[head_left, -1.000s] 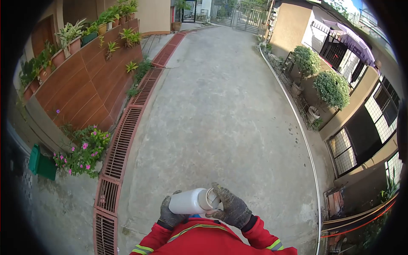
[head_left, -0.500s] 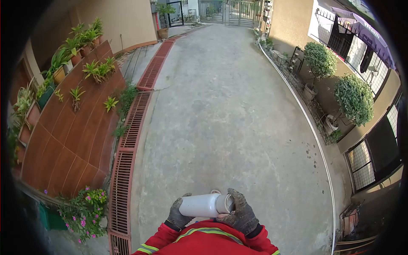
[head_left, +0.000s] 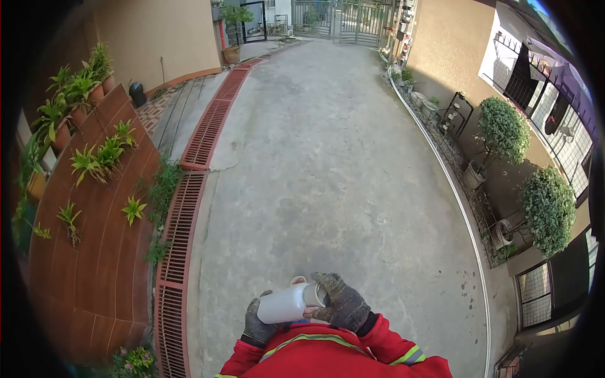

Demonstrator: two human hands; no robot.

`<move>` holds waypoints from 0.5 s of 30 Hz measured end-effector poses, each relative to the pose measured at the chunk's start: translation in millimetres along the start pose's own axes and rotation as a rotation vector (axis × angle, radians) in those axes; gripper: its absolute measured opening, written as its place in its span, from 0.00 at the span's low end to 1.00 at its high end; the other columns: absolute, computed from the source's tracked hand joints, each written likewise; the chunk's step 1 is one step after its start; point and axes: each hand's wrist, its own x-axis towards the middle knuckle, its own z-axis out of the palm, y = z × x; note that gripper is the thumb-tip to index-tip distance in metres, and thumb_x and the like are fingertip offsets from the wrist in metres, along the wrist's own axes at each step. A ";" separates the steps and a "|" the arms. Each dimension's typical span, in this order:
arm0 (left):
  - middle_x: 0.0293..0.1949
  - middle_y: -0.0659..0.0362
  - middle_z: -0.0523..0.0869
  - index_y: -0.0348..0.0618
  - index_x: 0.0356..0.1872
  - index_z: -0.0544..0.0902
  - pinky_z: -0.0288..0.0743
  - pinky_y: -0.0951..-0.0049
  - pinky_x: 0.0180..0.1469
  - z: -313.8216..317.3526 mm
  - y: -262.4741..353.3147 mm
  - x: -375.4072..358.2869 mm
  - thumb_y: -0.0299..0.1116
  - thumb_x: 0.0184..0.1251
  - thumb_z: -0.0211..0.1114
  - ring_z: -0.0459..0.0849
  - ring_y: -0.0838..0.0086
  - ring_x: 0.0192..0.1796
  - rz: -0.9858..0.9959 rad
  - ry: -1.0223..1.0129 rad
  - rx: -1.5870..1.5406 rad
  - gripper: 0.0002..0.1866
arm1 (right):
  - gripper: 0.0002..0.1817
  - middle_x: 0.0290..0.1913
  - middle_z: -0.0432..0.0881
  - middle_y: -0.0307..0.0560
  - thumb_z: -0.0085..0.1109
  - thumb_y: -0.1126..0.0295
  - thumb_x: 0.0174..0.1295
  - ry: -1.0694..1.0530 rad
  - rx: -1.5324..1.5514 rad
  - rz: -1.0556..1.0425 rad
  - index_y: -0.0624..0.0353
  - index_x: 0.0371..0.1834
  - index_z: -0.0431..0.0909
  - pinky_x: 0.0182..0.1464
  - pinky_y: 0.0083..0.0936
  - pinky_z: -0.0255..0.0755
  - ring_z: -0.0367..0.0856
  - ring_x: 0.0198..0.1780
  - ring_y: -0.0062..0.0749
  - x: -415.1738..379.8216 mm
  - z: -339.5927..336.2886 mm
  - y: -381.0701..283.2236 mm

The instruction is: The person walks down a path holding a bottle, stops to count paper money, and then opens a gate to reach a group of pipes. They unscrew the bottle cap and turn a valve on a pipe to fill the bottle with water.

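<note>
A white bottle [head_left: 282, 306] with a greyish cap end [head_left: 313, 295] lies nearly sideways in front of my red jacket [head_left: 315, 358]. My left hand [head_left: 257, 326], in a dark worn glove, is closed around its bottom end. My right hand [head_left: 348, 306], gloved the same way, is closed on the cap end, with the thumb below and the fingers over the top. Bare fingertips show through the right glove. Part of the cap is hidden by the right hand. Beyond the bottle, the tip of a shoe [head_left: 298, 280] shows on the concrete.
A concrete driveway [head_left: 328, 176] runs ahead to metal gates [head_left: 334, 22]. Red drain grating [head_left: 179, 233] follows its left side beside a brown tiled planter [head_left: 88, 252]. On the right, a white pipe [head_left: 463, 220] edges a strip with potted round shrubs [head_left: 549, 211].
My view has shifted with the head. The bottle tilts up more at its cap end, and my right hand has turned slightly around the cap.
</note>
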 end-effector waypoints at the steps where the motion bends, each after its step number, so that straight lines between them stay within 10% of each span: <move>1: 0.63 0.48 0.77 0.48 0.64 0.73 0.75 0.40 0.59 8.9 18.0 47.8 0.56 0.67 0.58 0.78 0.48 0.63 -0.021 -0.059 -0.010 0.31 | 0.48 0.59 0.74 0.59 0.79 0.51 0.48 0.058 -0.025 0.007 0.61 0.69 0.66 0.58 0.39 0.74 0.78 0.58 0.50 34.0 -10.8 17.9; 7: 0.56 0.53 0.81 0.48 0.66 0.70 0.79 0.50 0.54 161.7 122.9 289.8 0.49 0.71 0.59 0.82 0.58 0.55 -0.155 -0.025 0.246 0.27 | 0.45 0.56 0.74 0.55 0.81 0.55 0.46 0.259 -0.105 0.062 0.62 0.64 0.66 0.56 0.37 0.75 0.79 0.56 0.45 220.2 -131.9 71.6; 15: 0.55 0.56 0.81 0.50 0.68 0.70 0.79 0.55 0.52 207.3 188.9 611.5 0.51 0.71 0.58 0.82 0.63 0.54 -0.028 -0.074 0.553 0.29 | 0.42 0.56 0.75 0.56 0.78 0.51 0.50 0.340 -0.057 0.107 0.61 0.63 0.68 0.56 0.37 0.75 0.79 0.56 0.46 483.6 -231.9 229.1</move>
